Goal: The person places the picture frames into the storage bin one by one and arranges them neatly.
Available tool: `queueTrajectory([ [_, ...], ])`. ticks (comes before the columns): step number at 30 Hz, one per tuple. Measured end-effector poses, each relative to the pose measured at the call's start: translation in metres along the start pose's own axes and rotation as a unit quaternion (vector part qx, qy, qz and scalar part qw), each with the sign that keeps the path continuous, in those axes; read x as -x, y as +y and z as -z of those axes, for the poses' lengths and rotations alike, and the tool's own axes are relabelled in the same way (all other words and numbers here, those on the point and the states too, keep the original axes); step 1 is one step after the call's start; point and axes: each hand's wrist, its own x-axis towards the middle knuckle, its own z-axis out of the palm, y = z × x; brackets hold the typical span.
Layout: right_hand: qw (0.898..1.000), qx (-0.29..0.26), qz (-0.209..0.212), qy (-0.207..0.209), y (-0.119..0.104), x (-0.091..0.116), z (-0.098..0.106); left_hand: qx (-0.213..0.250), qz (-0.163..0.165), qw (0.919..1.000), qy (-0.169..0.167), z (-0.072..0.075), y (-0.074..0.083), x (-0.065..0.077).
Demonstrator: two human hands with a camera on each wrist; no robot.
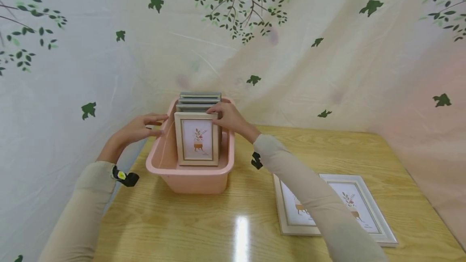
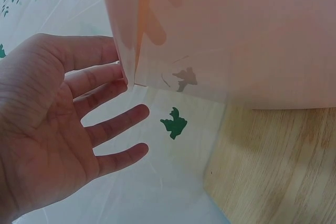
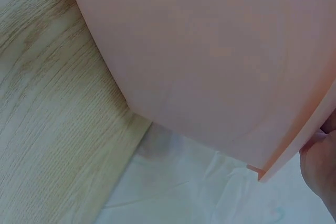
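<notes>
A pink plastic bin [image 1: 193, 183] stands near the table's back left, with several picture frames standing upright in a row inside it. The front picture frame [image 1: 197, 138] has a cream border and a potted-plant print; only the top edges of the grey frames [image 1: 199, 101] behind it show clearly. My right hand [image 1: 233, 118] pinches the front frame at its top right corner; the right wrist view catches just part of this hand at its edge. With fingers spread, my left hand [image 1: 140, 128] touches the bin's left rim, as the left wrist view also shows [image 2: 58, 103].
Two more framed prints lie flat at the table's right: a cream picture frame [image 1: 287, 213], partly under my right sleeve, and a white picture frame [image 1: 371, 209]. A pale curtain [image 1: 309, 92] with leaf patterns hangs behind the wooden table [image 1: 189, 229].
</notes>
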Motion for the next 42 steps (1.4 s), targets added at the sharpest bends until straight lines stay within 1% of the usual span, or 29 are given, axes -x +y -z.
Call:
queueTrajectory([
  [6, 1.000, -0.004, 0.002, -0.016, -0.0007, -0.0005, 0.0005, 0.001, -0.011, 0.9999, 0.005, 0.0020, 0.0037, 0.0023],
  [11, 0.999, -0.005, -0.008, -0.038, -0.0016, 0.0001, -0.0004, 0.001, -0.015, 0.9999, 0.008, 0.0012, 0.0036, 0.0038],
  [14, 0.999, 0.001, -0.008, -0.041, -0.0025, 0.0004, -0.0008, -0.001, -0.018, 0.9998, 0.010, 0.0007, 0.0030, 0.0038],
  [21, 0.999, 0.017, -0.004, -0.036, -0.0058, 0.0023, -0.0004, 0.001, -0.010, 0.9999, 0.009, 0.0007, 0.0021, 0.0022],
  [27, 0.999, 0.027, 0.001, -0.036, -0.0054, 0.0034, -0.0013, -0.001, -0.010, 0.9999, 0.006, 0.0009, 0.0022, 0.0016],
  [38, 1.000, 0.014, 0.013, -0.008, -0.0029, 0.0061, -0.0014, -0.006, -0.012, 0.9999, 0.008, 0.0010, 0.0039, 0.0029],
  [42, 1.000, 0.014, 0.012, 0.000, -0.0018, 0.0073, -0.0016, -0.005, -0.008, 0.9999, 0.007, 0.0006, 0.0040, 0.0031],
])
